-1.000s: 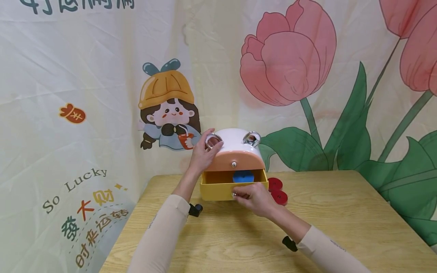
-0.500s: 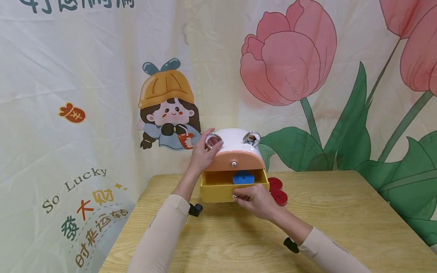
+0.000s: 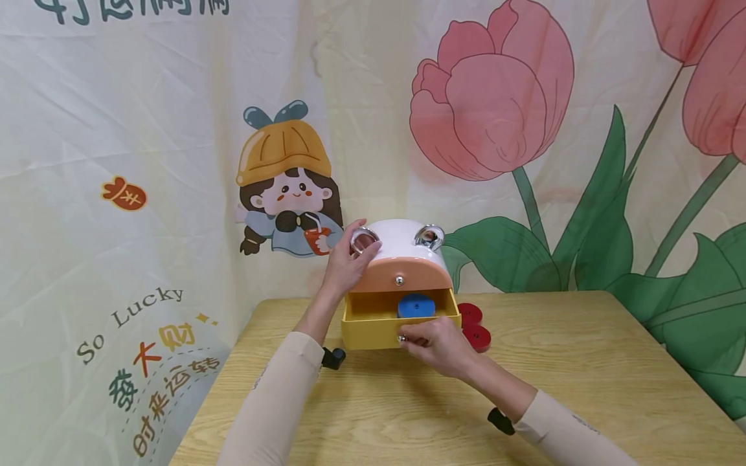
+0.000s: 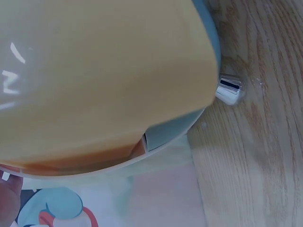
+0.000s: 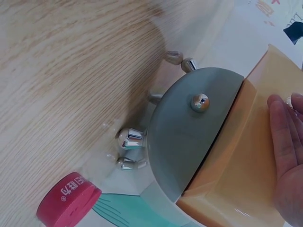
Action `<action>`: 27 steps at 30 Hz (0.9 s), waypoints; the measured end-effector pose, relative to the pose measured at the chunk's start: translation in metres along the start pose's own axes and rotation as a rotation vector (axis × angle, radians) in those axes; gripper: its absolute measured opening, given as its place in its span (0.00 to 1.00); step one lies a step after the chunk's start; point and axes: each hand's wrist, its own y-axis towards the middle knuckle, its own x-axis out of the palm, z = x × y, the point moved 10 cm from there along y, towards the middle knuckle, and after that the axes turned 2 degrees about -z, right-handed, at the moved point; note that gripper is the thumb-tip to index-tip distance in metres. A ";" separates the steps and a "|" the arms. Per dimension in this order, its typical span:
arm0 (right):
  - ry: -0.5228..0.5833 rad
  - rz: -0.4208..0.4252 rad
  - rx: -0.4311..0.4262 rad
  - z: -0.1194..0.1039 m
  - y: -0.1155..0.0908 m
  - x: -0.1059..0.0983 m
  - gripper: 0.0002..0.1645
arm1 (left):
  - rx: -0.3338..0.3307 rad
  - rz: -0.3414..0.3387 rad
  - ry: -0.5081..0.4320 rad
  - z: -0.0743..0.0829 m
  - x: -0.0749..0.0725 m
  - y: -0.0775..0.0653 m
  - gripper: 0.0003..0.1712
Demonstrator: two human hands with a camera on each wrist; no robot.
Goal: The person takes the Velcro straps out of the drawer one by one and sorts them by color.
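A small toy-like drawer cabinet (image 3: 402, 236) with a white domed top and two silver rings stands on the table. Its peach upper drawer (image 3: 379, 275) is closed. The yellow lower drawer (image 3: 370, 331) is pulled out, and a blue disc-shaped roll (image 3: 416, 305) sits inside. My left hand (image 3: 345, 266) grips the cabinet's upper left corner around the left silver ring (image 3: 364, 240); its fingers are partly hidden behind. My right hand (image 3: 440, 346) pinches the small silver knob (image 3: 402, 338) on the lower drawer's front, with its fingertips also seen in the right wrist view.
Two red rolls (image 3: 476, 337) lie on the wooden table (image 3: 559, 362) just right of the cabinet. One red roll (image 5: 68, 198) shows printed lettering in the right wrist view. A printed cloth (image 3: 373, 129) with tulips hangs behind the table.
My right hand has drawn the yellow lower drawer a little farther toward me, uncovering more of the blue roll. The left hand and the cabinet body stay in place.
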 end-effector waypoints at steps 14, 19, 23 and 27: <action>0.014 -0.010 -0.006 -0.003 -0.005 -0.001 0.10 | -0.012 -0.009 0.014 -0.002 0.001 0.001 0.38; 0.020 -0.010 -0.017 -0.004 -0.006 -0.001 0.07 | -0.011 -0.005 0.011 -0.002 0.000 0.002 0.38; 0.030 -0.012 -0.022 -0.007 -0.007 -0.002 0.07 | -0.009 0.000 0.005 -0.002 0.000 0.002 0.37; 0.047 -0.029 0.002 -0.008 -0.008 -0.002 0.08 | -0.005 0.003 0.002 -0.002 0.000 0.002 0.37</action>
